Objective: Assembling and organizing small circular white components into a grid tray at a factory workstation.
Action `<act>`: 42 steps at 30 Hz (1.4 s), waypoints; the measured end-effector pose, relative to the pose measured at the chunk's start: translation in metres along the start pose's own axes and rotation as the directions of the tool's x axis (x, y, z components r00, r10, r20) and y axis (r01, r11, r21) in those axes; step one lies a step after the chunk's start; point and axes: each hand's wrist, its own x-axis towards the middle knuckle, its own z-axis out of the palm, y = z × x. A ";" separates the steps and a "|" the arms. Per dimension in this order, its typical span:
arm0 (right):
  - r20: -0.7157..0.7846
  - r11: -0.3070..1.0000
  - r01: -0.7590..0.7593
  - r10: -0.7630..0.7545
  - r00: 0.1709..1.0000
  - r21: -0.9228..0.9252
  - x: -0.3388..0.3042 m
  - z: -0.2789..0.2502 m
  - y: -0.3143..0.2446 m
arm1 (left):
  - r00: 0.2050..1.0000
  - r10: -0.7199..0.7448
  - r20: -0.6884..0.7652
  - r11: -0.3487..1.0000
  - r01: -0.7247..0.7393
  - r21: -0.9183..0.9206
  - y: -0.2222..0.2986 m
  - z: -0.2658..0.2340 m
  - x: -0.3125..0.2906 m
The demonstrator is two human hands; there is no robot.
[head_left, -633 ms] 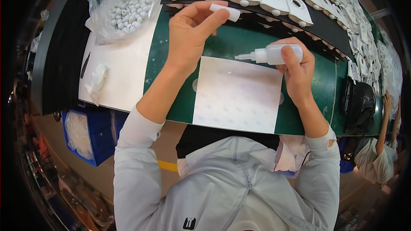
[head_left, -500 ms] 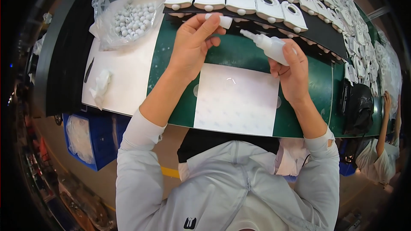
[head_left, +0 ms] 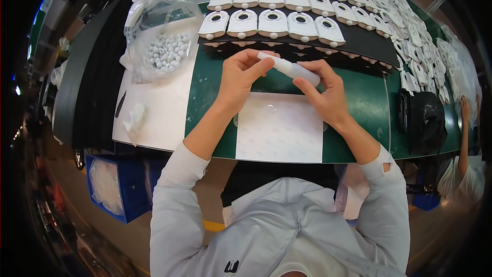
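Since the earlier frame, the white cap (head_left: 278,63) and the squeeze bottle (head_left: 306,75) have met, just above centre frame. Nearest us, below them, lies a white sheet (head_left: 279,131). Beyond it, our left hand (head_left: 238,78) has its fingers clamped on the cap, our right hand (head_left: 328,95) on the bottle. We judge this to be capping; seating the cap calls for a firm, straight hold. Farther, upper centre, sit white housings (head_left: 273,22).

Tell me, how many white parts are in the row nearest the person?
5, side by side on the black board: the left-end part, the second part, the middle part, the fourth part and the right-end part. None in this row looks hidden.
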 end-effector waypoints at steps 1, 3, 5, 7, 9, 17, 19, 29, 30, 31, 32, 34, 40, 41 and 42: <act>0.008 0.996 0.060 -0.059 0.998 -0.072 0.000 -0.001 0.002 | 0.999 0.033 0.029 0.999 -0.034 0.024 0.002 0.001 0.000; 0.032 0.998 -0.031 0.029 0.999 0.056 -0.001 -0.004 0.003 | 0.996 0.056 0.074 0.997 -0.060 0.044 0.007 0.005 0.000; 0.079 0.975 -0.122 0.108 0.991 0.185 0.001 -0.006 0.004 | 0.991 0.080 0.107 0.994 -0.088 0.067 0.010 0.006 -0.001; 0.484 0.599 -0.565 0.312 0.818 0.567 0.004 -0.011 0.005 | 0.977 0.097 0.190 0.993 -0.109 0.054 0.012 0.006 -0.004; 0.583 0.533 -0.640 0.302 0.754 0.553 0.005 -0.011 0.003 | 0.969 0.093 0.227 0.994 -0.105 0.042 0.017 0.009 -0.009; 0.459 0.701 -0.476 0.234 0.857 0.531 0.000 -0.005 -0.010 | 0.946 0.322 0.036 0.912 -0.320 0.258 0.073 -0.020 -0.040; 0.400 0.589 -0.503 0.309 0.863 0.632 0.001 -0.010 -0.009 | 0.870 0.470 -0.146 0.814 -0.364 0.452 0.102 -0.052 -0.046; 0.306 0.609 -0.470 0.360 0.881 0.638 0.004 -0.011 -0.005 | 0.494 0.741 -0.454 0.268 0.403 0.875 0.138 -0.240 -0.044; 0.305 0.615 -0.469 0.358 0.882 0.634 0.003 -0.012 -0.003 | 0.496 0.731 -0.468 0.220 0.478 0.850 0.133 -0.249 -0.042; 0.289 0.617 -0.463 0.365 0.885 0.636 0.004 -0.012 -0.001 | 0.507 0.727 -0.462 0.220 0.465 0.857 0.128 -0.257 -0.041; 0.307 0.612 -0.462 0.347 0.886 0.642 0.005 -0.014 0.001 | 0.501 0.717 -0.484 0.201 0.516 0.833 0.123 -0.261 -0.039; 0.321 0.627 -0.435 0.294 0.900 0.647 0.006 -0.014 0.003 | 0.489 0.691 -0.533 0.195 0.583 0.788 0.121 -0.269 -0.040; 0.318 0.600 -0.442 0.307 0.897 0.667 0.009 -0.016 0.008 | 0.507 0.685 -0.523 0.090 0.654 0.751 0.130 -0.268 -0.036; 0.289 0.605 -0.431 0.323 0.901 0.669 0.010 -0.015 0.006 | 0.496 0.698 -0.516 0.085 0.658 0.748 0.133 -0.263 -0.039; 0.295 0.613 -0.435 0.322 0.900 0.659 0.011 -0.014 0.003 | 0.505 0.700 -0.505 0.060 0.663 0.746 0.138 -0.258 -0.043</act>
